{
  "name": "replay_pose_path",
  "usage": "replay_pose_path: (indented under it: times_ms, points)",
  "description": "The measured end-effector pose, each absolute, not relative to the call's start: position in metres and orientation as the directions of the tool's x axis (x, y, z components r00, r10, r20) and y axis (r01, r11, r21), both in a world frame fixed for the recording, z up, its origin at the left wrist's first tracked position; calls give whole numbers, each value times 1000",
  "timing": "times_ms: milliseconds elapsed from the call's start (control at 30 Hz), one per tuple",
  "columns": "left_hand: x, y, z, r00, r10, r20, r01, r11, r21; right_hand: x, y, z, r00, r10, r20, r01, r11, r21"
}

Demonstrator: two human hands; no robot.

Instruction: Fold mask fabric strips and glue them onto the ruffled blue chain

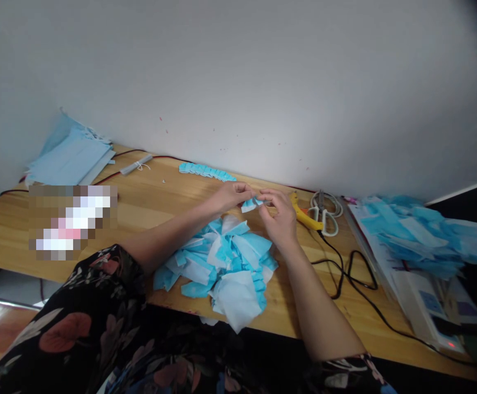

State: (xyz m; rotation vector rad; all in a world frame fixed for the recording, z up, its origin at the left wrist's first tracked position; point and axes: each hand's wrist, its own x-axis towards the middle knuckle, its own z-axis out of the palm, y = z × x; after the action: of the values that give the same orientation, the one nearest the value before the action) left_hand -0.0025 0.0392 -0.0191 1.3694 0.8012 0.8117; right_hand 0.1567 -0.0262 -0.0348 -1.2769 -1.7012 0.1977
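Both hands meet above the wooden table (148, 208), pinching one small folded blue and white fabric piece (251, 204). My left hand (232, 195) grips its left end with closed fingers. My right hand (278, 214) pinches its right end. Just below them lies a heap of cut blue and white fabric pieces (222, 265). A row of folded blue pieces (206, 171) lies behind the hands, near the wall.
A yellow glue gun (306, 218) with a black cord (353, 273) and white-handled scissors (325, 210) lie right of the hands. Blue fabric scraps (423, 232) pile on a board at far right. Blue sheets (68, 156) are stacked at back left. A blurred patch (73, 221) lies on the left.
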Motion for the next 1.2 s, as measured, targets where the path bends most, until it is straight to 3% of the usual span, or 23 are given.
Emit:
replay_pose_path:
  times_ms: [200, 300, 400, 500, 1000, 1200]
  points:
    - [-2, 42, -17, 388, 922, 18, -67, 9, 998, 155, -27, -34, 129, 883, 452, 355, 385, -852]
    - [-2, 40, -16, 392, 919, 36, -84, -4, 996, 159, -22, -38, 209, 936, 283, 214, 239, -947]
    - [-3, 40, -17, 401, 914, 63, -94, -27, 995, 160, -19, -40, 172, 982, 83, 43, 76, -996]
    - [-3, 41, -20, 410, 909, 75, -89, -42, 995, 157, -20, -39, 122, 992, -4, -65, 4, -998]
    - [-1, 38, -22, 456, 890, -16, -168, 104, 980, 154, -21, -39, 166, 986, -3, -34, 2, -999]
    - [0, 39, -25, 422, 906, 32, -127, 24, 992, 154, -22, -41, 126, 992, -13, -45, -7, -999]
